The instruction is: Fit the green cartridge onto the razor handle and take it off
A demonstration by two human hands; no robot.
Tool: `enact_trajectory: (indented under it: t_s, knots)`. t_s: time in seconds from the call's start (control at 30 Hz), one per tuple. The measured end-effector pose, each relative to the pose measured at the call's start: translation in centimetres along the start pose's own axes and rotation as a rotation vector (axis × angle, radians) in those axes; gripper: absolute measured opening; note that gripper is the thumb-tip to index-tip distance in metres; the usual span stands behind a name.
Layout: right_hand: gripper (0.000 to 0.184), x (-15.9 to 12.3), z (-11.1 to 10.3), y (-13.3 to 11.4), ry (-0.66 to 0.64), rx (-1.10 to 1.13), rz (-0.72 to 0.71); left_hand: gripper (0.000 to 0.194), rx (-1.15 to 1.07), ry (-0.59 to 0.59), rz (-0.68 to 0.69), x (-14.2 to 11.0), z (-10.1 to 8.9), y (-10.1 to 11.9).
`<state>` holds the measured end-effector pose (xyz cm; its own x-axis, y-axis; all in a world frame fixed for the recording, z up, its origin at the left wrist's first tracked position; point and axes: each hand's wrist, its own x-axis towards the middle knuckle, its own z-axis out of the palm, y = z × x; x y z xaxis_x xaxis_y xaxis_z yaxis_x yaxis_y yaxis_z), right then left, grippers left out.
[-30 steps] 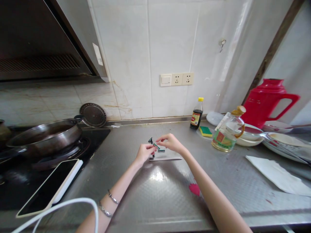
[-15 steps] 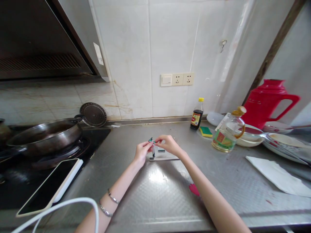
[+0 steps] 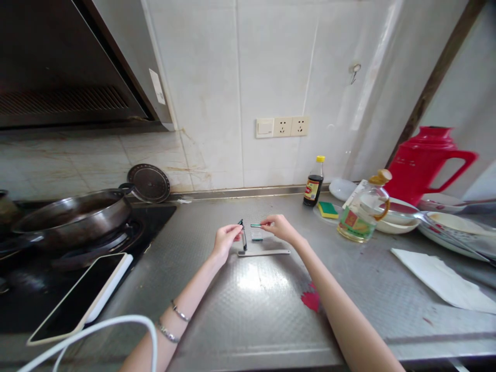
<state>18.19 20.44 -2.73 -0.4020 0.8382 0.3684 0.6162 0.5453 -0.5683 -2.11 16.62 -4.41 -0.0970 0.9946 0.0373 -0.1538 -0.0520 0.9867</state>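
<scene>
My left hand (image 3: 226, 242) is closed in a pinch on a small dark tool (image 3: 241, 222) with a teal tinge. A thin dark stick (image 3: 244, 239) shows just below these fingers; I cannot tell whether it belongs to the tool. To the right, my right hand (image 3: 279, 228) pinches one end of a thin teal bar (image 3: 255, 225), which points left toward the tool, apart from it. Under the bar lies a small clear piece with a teal edge (image 3: 257, 237). A pale, flat-handled brush-like strip (image 3: 268, 252) lies on the steel counter (image 3: 217, 320) nearer me.
At left are a pan (image 3: 77, 212) on the stove and a phone (image 3: 79, 299) with a white cable (image 3: 116, 321). On the right stand a sauce bottle (image 3: 312, 187), a sponge (image 3: 327, 210), an oil bottle (image 3: 358, 219), dishes and a red flask (image 3: 420, 168). Paper (image 3: 442, 279) lies in front.
My right hand has moved right, away from my left hand, and the thin teal bar now shows apart from the dark tool. My left hand stays nearly in place.
</scene>
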Motion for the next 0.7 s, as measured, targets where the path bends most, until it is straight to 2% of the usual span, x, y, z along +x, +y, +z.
enact_trajectory:
  t_s: [0.27, 0.7]
  knots:
    - [0.019, -0.2, 0.9, 1.5, -0.171, -0.134, 0.061, 0.029, 0.031, -0.024, 0.012, 0.1, -0.1, -0.4]
    - [0.019, -0.2, 1.2, 1.7, -0.162, -0.153, 0.058, 0.029, 0.054, -0.029, 0.022, 0.2, -0.1, -0.5]
